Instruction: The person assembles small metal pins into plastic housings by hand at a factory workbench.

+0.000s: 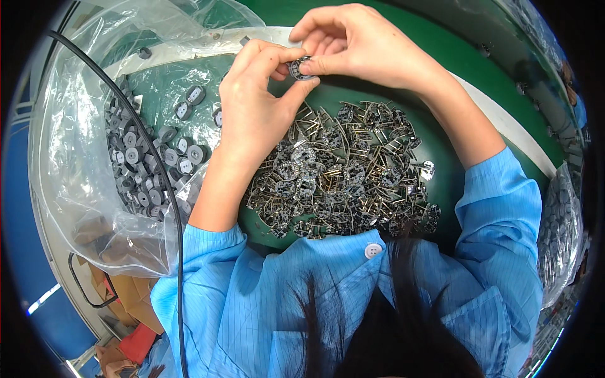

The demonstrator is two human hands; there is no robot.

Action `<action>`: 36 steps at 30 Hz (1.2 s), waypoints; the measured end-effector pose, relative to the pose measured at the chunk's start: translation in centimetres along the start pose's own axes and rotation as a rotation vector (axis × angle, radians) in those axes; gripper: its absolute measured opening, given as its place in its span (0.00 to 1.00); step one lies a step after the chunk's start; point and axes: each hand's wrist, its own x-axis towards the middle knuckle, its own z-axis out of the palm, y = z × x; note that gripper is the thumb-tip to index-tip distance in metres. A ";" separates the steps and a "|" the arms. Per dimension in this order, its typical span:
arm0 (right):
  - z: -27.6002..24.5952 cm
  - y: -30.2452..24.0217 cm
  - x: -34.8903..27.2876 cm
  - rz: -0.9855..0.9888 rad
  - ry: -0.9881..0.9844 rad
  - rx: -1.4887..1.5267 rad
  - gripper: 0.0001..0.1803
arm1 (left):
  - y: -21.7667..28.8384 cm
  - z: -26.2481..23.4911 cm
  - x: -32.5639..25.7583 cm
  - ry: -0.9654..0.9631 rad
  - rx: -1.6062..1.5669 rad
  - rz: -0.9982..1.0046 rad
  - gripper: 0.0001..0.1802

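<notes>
Between my two hands, at the far middle of the table, is a small round dark part (300, 68) with pale details on its face. My left hand (249, 104) pinches it between thumb and fingers from the left. From the other side, the thumb and forefinger of my right hand (368, 50) press on it. Just below my hands lies a heap of small round circuit boards with metal pins (340, 173). Left of my left forearm, many grey round housings (135, 154) fill a clear plastic bag (69, 189). A few loose housings (195, 95) lie nearer my left hand.
A black cable (148, 135) runs down the left side, across the bag and over my left sleeve. Another clear bag with grey parts (558, 236) stands at the right. Cardboard (140, 299) sits at the lower left. A pale curved strip (510, 126) crosses the green surface (441, 135).
</notes>
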 end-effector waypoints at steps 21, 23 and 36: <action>-7.2 9.1 2.0 0.148 0.775 -0.549 0.13 | -8.5 -11.0 1.5 -0.044 0.709 -0.362 0.17; -7.2 10.0 2.0 -0.055 0.659 -0.593 0.16 | -11.6 -14.7 1.5 -0.078 0.899 -0.487 0.17; -4.3 5.0 0.9 -0.225 0.486 -0.501 0.13 | -11.1 -19.8 -9.0 -0.401 0.931 -0.848 0.43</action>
